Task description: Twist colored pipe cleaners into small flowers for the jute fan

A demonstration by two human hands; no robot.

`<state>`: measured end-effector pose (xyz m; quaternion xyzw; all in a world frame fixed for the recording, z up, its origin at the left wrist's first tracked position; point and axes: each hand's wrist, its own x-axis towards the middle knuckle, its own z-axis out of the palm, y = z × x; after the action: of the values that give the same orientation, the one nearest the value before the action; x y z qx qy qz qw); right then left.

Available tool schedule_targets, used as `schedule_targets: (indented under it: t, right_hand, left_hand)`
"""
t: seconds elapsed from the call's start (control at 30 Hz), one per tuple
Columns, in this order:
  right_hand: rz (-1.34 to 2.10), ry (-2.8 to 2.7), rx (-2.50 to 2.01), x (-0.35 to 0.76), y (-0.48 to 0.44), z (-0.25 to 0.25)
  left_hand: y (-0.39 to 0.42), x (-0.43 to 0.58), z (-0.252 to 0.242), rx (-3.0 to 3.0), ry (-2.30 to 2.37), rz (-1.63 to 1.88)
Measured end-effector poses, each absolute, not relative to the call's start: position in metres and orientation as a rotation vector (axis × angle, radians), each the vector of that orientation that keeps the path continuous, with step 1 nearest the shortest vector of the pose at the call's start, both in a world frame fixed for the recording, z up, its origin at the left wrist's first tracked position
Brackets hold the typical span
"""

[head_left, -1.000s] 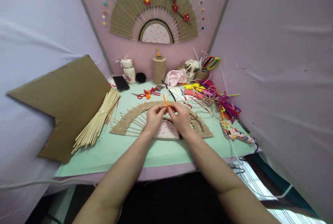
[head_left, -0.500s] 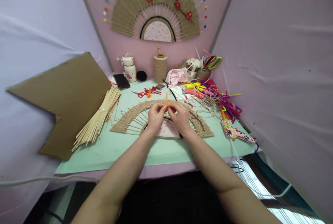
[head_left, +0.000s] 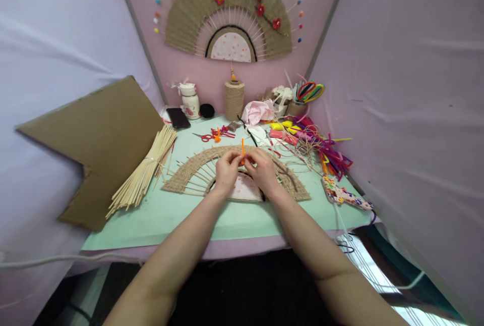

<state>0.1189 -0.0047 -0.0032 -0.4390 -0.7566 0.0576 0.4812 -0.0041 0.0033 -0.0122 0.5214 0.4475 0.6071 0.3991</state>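
Between my fingertips is an orange pipe cleaner (head_left: 243,145), one end sticking up and the lower part bent and mostly hidden by the fingers. My left hand (head_left: 228,169) pinches it from the left, and my right hand (head_left: 261,168) pinches it from the right. Both hands are over a half-round woven twine fan (head_left: 185,172) lying on the table, with bare sticks and a pink dotted centre. Beyond the fan lie red-handled scissors (head_left: 206,138) and a small twisted orange piece (head_left: 217,137).
A bundle of thin sticks (head_left: 145,169) and folded cardboard (head_left: 98,139) lie left. Behind stand a twine spool (head_left: 234,100) and a white bottle (head_left: 189,101). Colourful pipe cleaners (head_left: 333,157) and a patterned glue gun (head_left: 344,195) are right. A finished fan (head_left: 185,20) hangs on the wall.
My fingers have shifted slightly around the orange pipe cleaner, and a little more of its bent lower part shows. The whole view has moved slightly.
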Motion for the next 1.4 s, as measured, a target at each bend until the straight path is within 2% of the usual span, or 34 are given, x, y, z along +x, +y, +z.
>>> schedule_targets:
  t: [0.2, 0.37, 0.47, 0.67, 0.9, 1.27, 1.4]
  right_hand:
    - [0.146, -1.911, -1.036, 0.118, -0.003, -0.008]
    - [0.032, -2.002, -1.009, 0.114, -0.001, -0.014]
    - [0.031, -1.999, -1.002, 0.114, -0.001, -0.016]
    - [0.243, -1.827, -1.009, 0.112, -0.005, -0.013]
    - [0.535, -1.511, -1.088, 0.111, -0.007, -0.003]
    - [0.423, -1.714, -1.102, 0.115, -0.005, -0.007]
    - [0.565, -1.553, -1.160, 0.114, -0.004, -0.007]
  left_hand:
    - [0.005, -0.007, -0.010, 1.185, 1.120, 1.460]
    - [0.004, -0.015, -0.004, 1.486, 1.364, 1.430]
    - [0.007, -0.019, -0.005, 1.525, 1.328, 1.385]
    - [0.011, -0.018, -0.007, 1.334, 1.203, 1.486]
    - [0.004, -0.016, 0.001, 1.473, 1.227, 1.513]
    - [0.003, -0.017, -0.001, 1.655, 1.300, 1.398]
    - [0.006, -0.015, -0.002, 1.440, 1.203, 1.439]
